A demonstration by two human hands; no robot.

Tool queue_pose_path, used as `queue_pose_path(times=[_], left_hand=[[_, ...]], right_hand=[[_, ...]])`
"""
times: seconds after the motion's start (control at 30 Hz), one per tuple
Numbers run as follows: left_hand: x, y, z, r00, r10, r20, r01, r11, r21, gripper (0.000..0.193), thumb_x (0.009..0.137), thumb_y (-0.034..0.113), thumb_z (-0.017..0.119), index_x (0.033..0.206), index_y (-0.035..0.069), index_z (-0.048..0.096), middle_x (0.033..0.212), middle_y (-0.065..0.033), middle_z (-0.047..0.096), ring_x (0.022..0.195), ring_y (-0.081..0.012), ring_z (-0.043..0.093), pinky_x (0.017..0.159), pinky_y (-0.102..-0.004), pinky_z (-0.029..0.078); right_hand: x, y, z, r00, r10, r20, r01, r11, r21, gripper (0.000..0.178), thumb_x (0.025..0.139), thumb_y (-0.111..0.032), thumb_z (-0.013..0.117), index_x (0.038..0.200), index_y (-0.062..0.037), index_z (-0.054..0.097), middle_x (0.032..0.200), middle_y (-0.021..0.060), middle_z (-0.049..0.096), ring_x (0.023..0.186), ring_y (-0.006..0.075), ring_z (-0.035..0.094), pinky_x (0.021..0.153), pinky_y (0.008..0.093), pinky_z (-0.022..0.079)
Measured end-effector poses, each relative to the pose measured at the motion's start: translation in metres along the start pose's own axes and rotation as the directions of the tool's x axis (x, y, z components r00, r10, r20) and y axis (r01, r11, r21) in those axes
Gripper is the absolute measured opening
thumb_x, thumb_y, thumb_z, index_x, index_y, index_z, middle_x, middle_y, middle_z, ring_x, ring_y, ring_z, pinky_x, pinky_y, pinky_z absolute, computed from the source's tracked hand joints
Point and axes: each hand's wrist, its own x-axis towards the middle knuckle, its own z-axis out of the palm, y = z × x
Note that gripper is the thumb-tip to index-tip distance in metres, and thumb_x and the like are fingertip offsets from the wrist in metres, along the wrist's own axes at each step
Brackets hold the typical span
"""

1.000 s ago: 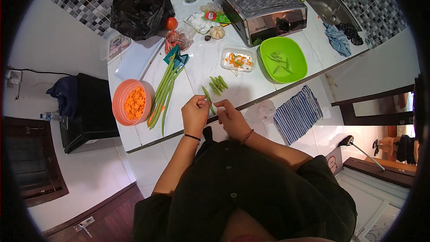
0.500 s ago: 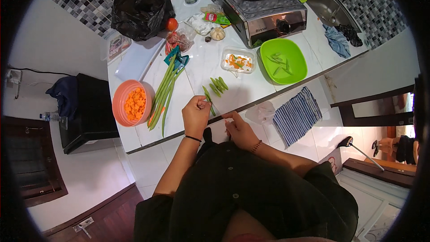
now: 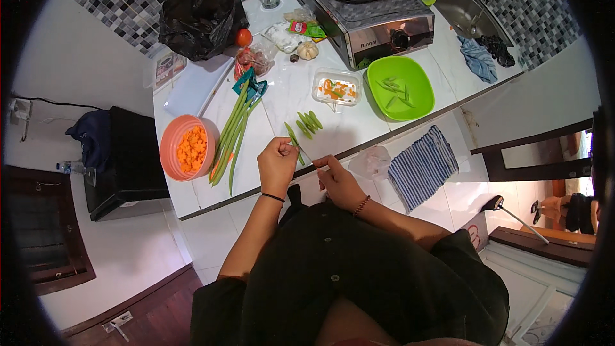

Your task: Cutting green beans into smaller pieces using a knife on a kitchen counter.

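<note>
"While the left hand [image 3: 277,170] leans over the white counter [image 3: 349,122], what has it got?"

"A green bean [image 3: 289,132], pinched at the fingertips, thumb and fingers drawn close together! The bean slants across the counter near its front edge, its far end poking out past the hand."

"And the right hand [image 3: 341,182]?"

"Just beside, at the counter's edge, fingers curled in, forefinger toward the bean. Something thin and pale shows between the two hands, too small to name, so I can't tell whether it's gripped."

"Around them?"

"Cut bean pieces [image 3: 310,121] in a loose group, just right of the bean! Long beans [image 3: 235,131] lie to the left, next to a coral bowl [image 3: 167,152] of orange pieces [image 3: 192,147]. Farther right, a clear tub [image 3: 316,94] with orange and green scraps [image 3: 336,88], and beside it a green bowl [image 3: 416,82] holding a few more slices [image 3: 400,91]."
</note>
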Motion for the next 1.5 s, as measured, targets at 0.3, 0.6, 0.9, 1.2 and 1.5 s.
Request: queue_pose_path(times=[0.3, 0.6, 0.9, 1.2, 1.5], left_hand=[[0.006, 0.008, -0.001, 0.999, 0.012, 0.031, -0.013, 0.999, 0.046, 0.019, 0.074, 0.008, 0.066, 0.091, -0.002, 0.064, 0.072, -0.0101, 0.068, 0.061, -0.0165, 0.064, 0.060, -0.0273, 0.050], [0.009, 0.009, 0.001, 0.999, 0.048, 0.018, -0.049, 0.996, 0.069, 0.019, 0.073, 0.007, 0.067, 0.090, -0.001, 0.065, 0.075, -0.0106, 0.068, 0.062, -0.0180, 0.064, 0.061, -0.0279, 0.050], [0.005, 0.008, 0.000, 0.998, -0.024, 0.051, 0.019, 0.995, 0.096, 0.019, 0.073, 0.005, 0.069, 0.090, -0.002, 0.065, 0.070, -0.0102, 0.066, 0.061, -0.0166, 0.063, 0.061, -0.0270, 0.050], [0.005, -0.001, 0.000, 0.990, -0.093, 0.104, 0.095, 0.995, -0.016, 0.015, 0.074, 0.004, 0.066, 0.088, -0.003, 0.065, 0.072, -0.0105, 0.068, 0.061, -0.0136, 0.063, 0.059, -0.0259, 0.049], [0.007, -0.004, -0.001, 0.988, -0.095, 0.121, 0.099, 0.995, -0.023, 0.012, 0.073, 0.004, 0.066, 0.083, -0.003, 0.064, 0.068, -0.0085, 0.066, 0.059, -0.0115, 0.059, 0.057, -0.0251, 0.048]], right_hand=[[0.012, 0.003, -0.007, 0.997, -0.065, -0.033, 0.069, 0.989, 0.130, 0.022, 0.095, -0.015, 0.048, 0.115, -0.0063, 0.049, 0.067, 0.0033, 0.053, 0.061, 0.0111, 0.051, 0.057, 0.0284, 0.042], [0.005, 0.002, -0.014, 1.000, -0.020, 0.020, 0.015, 0.977, 0.214, 0.022, 0.096, -0.013, 0.047, 0.117, -0.0077, 0.049, 0.070, -0.0001, 0.050, 0.060, 0.0076, 0.046, 0.055, 0.0240, 0.040], [0.003, 0.010, -0.008, 0.997, -0.065, 0.050, 0.059, 0.991, 0.119, 0.023, 0.096, -0.015, 0.047, 0.117, -0.0067, 0.049, 0.069, 0.0032, 0.055, 0.061, 0.0095, 0.051, 0.057, 0.0262, 0.043], [0.000, 0.007, -0.003, 0.998, -0.018, 0.057, 0.010, 0.991, 0.134, 0.022, 0.095, -0.015, 0.048, 0.115, -0.0063, 0.049, 0.066, 0.0049, 0.055, 0.060, 0.0123, 0.054, 0.057, 0.0295, 0.044], [0.000, 0.015, 0.011, 0.990, -0.124, -0.067, 0.127, 0.991, 0.041, 0.020, 0.095, -0.014, 0.049, 0.113, -0.0053, 0.049, 0.066, 0.0100, 0.056, 0.060, 0.0183, 0.056, 0.060, 0.0334, 0.045]])
